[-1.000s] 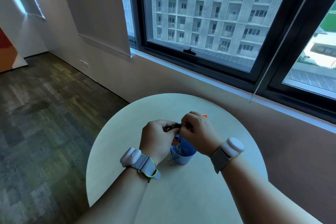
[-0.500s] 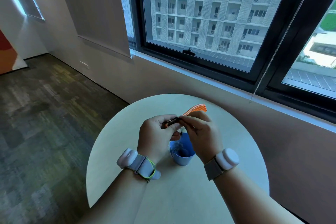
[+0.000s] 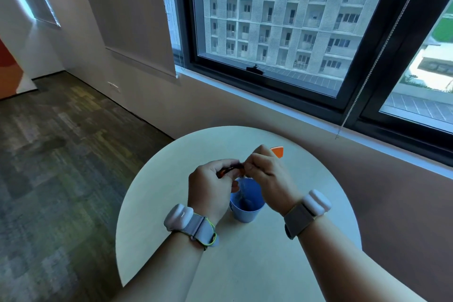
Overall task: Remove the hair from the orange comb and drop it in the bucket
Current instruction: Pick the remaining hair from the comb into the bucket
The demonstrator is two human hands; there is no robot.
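In the head view, your two hands meet just below the middle of the frame, above a round pale surface (image 3: 245,265). Your left hand (image 3: 210,189) has its fingers curled round one end of the orange comb (image 3: 278,151) — only a sliver of orange shows between those fingers, and the far end pokes out beyond your right hand, toward the upper right. Your right hand (image 3: 268,179) has its fingertips pinched together on the dark hair (image 3: 236,167) at the comb, right where the two hands touch. A few thin strands seem to trail down from that pinch, though they are too fine to be sure.

Directly beneath the hands stands the blue bucket (image 3: 246,208), upright on the surface, with something dark at its bottom. Each wrist carries a strapped band with a white pod. Across the top of the frame runs a dark-framed window (image 3: 282,86) facing an apartment block; grey carpet fills the left side.
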